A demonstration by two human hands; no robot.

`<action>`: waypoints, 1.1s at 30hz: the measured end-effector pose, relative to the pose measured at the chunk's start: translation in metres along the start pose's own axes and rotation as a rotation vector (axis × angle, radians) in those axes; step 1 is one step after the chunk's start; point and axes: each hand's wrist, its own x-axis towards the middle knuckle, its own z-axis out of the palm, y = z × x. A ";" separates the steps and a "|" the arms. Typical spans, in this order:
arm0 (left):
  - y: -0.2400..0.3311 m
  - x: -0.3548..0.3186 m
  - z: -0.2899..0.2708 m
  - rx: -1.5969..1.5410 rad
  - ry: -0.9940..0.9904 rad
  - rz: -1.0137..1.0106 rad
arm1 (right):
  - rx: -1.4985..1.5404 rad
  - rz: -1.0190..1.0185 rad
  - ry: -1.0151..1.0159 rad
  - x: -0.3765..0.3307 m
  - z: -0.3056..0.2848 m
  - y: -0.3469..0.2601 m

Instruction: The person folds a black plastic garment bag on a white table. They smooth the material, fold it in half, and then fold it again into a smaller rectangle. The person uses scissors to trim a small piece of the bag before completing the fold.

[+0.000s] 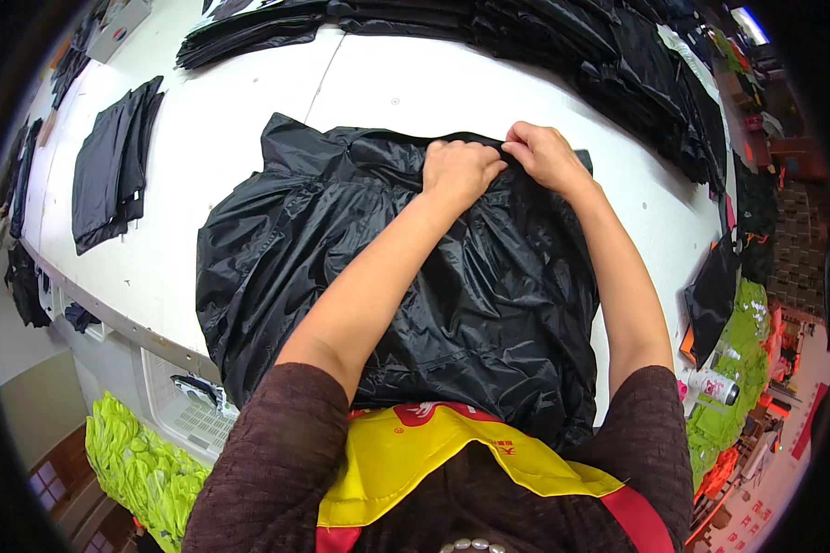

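Observation:
A shiny black garment (433,286), thin and wrinkled, lies spread on the white table in front of me and hangs over its near edge. The garment's exact kind cannot be made out. Along its far edge, my left hand (459,173) is closed with curled fingers on the fabric. Just to the right, my right hand (546,158) pinches the same edge between thumb and fingers. What lies beneath the fingers is hidden. The far left corner of the garment sticks up in a loose fold.
Folded black garments lie in a small pile (115,166) at the left and in long stacks (563,46) across the far side of the white table (240,101). Yellow-green fabric heaps (143,470) sit below at both sides. A white plastic crate (171,396) stands under the left edge.

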 end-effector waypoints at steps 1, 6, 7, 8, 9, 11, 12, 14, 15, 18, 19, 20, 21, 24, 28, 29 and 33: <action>-0.001 0.003 0.001 0.033 -0.070 0.094 | 0.052 -0.027 0.007 0.000 0.003 -0.005; -0.012 0.000 0.007 -0.234 0.040 0.338 | 0.102 0.094 0.086 -0.009 0.016 0.015; -0.015 -0.002 0.005 -0.278 0.136 0.335 | 0.089 0.081 0.103 -0.012 0.023 0.022; -0.015 -0.004 0.005 -0.304 0.276 0.318 | 0.021 0.085 0.041 -0.015 0.029 0.027; -0.018 -0.007 -0.003 -0.186 0.269 0.308 | -0.014 0.098 0.063 -0.018 0.031 0.024; -0.018 -0.023 -0.037 0.122 0.268 0.211 | -0.067 0.134 0.070 -0.022 0.035 0.020; -0.025 -0.032 -0.053 0.212 0.328 0.156 | -0.115 0.130 0.069 -0.021 0.033 0.012; -0.036 -0.048 -0.075 0.309 0.432 0.054 | -0.209 0.133 0.074 -0.017 0.027 -0.004; -0.043 -0.054 -0.074 0.288 0.399 0.065 | -0.214 0.090 0.094 -0.012 0.027 -0.012; -0.056 -0.064 -0.067 0.189 0.347 0.127 | -0.203 -0.020 0.098 0.023 0.037 -0.036; -0.056 -0.065 -0.066 0.166 0.351 0.131 | -0.215 -0.087 0.091 0.035 0.048 -0.044; -0.058 -0.067 -0.065 0.143 0.354 0.136 | -0.226 -0.154 0.083 0.046 0.058 -0.053; -0.060 -0.069 -0.066 0.149 0.316 0.130 | -0.206 -0.198 0.075 0.058 0.067 -0.065; -0.065 -0.069 -0.070 0.099 0.263 0.160 | -0.106 -0.310 0.078 0.085 0.088 -0.088; -0.089 -0.073 -0.071 0.041 0.252 0.038 | 0.120 -0.524 0.312 0.066 0.100 -0.100; -0.097 -0.070 -0.074 0.021 0.247 0.092 | 0.156 -0.527 0.354 0.059 0.104 -0.098; -0.098 -0.064 -0.069 0.075 0.228 0.070 | -0.070 -0.359 0.332 0.045 0.097 -0.094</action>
